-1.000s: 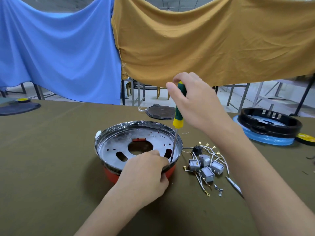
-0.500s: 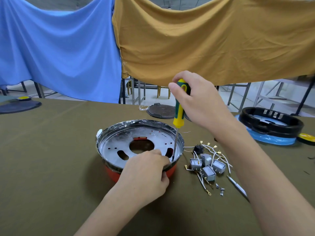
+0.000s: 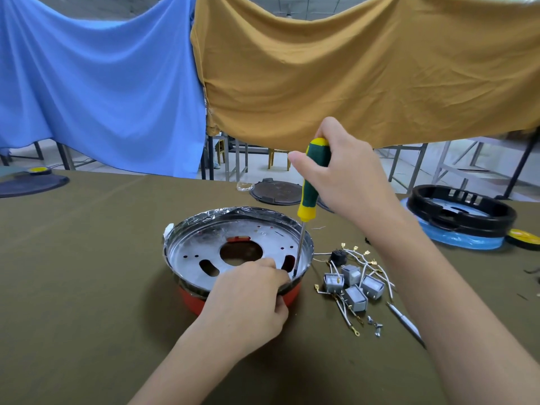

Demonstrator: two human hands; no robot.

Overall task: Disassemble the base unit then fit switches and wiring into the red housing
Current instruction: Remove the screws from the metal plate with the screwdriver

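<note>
The red housing (image 3: 287,295) stands in the middle of the olive-covered table, topped by a round metal pan (image 3: 204,244) with slots and a centre hole. My left hand (image 3: 251,299) grips the pan's near rim over the red housing. My right hand (image 3: 344,176) holds a green-and-yellow screwdriver (image 3: 311,188) nearly upright, its tip down inside the pan at the right rim. To the right of the housing lie several grey switches (image 3: 355,287) with white wires and gold terminals.
Loose screws (image 3: 375,324) and a thin metal tool (image 3: 404,320) lie near the switches. A black ring unit on blue plastic (image 3: 461,213) sits at the right. A dark round lid (image 3: 276,191) lies behind the pan. Another dark disc (image 3: 32,184) is at the far left.
My right hand and the screwdriver handle have shifted slightly, with more of the handle's top showing now. The left hand stays on the rim.
</note>
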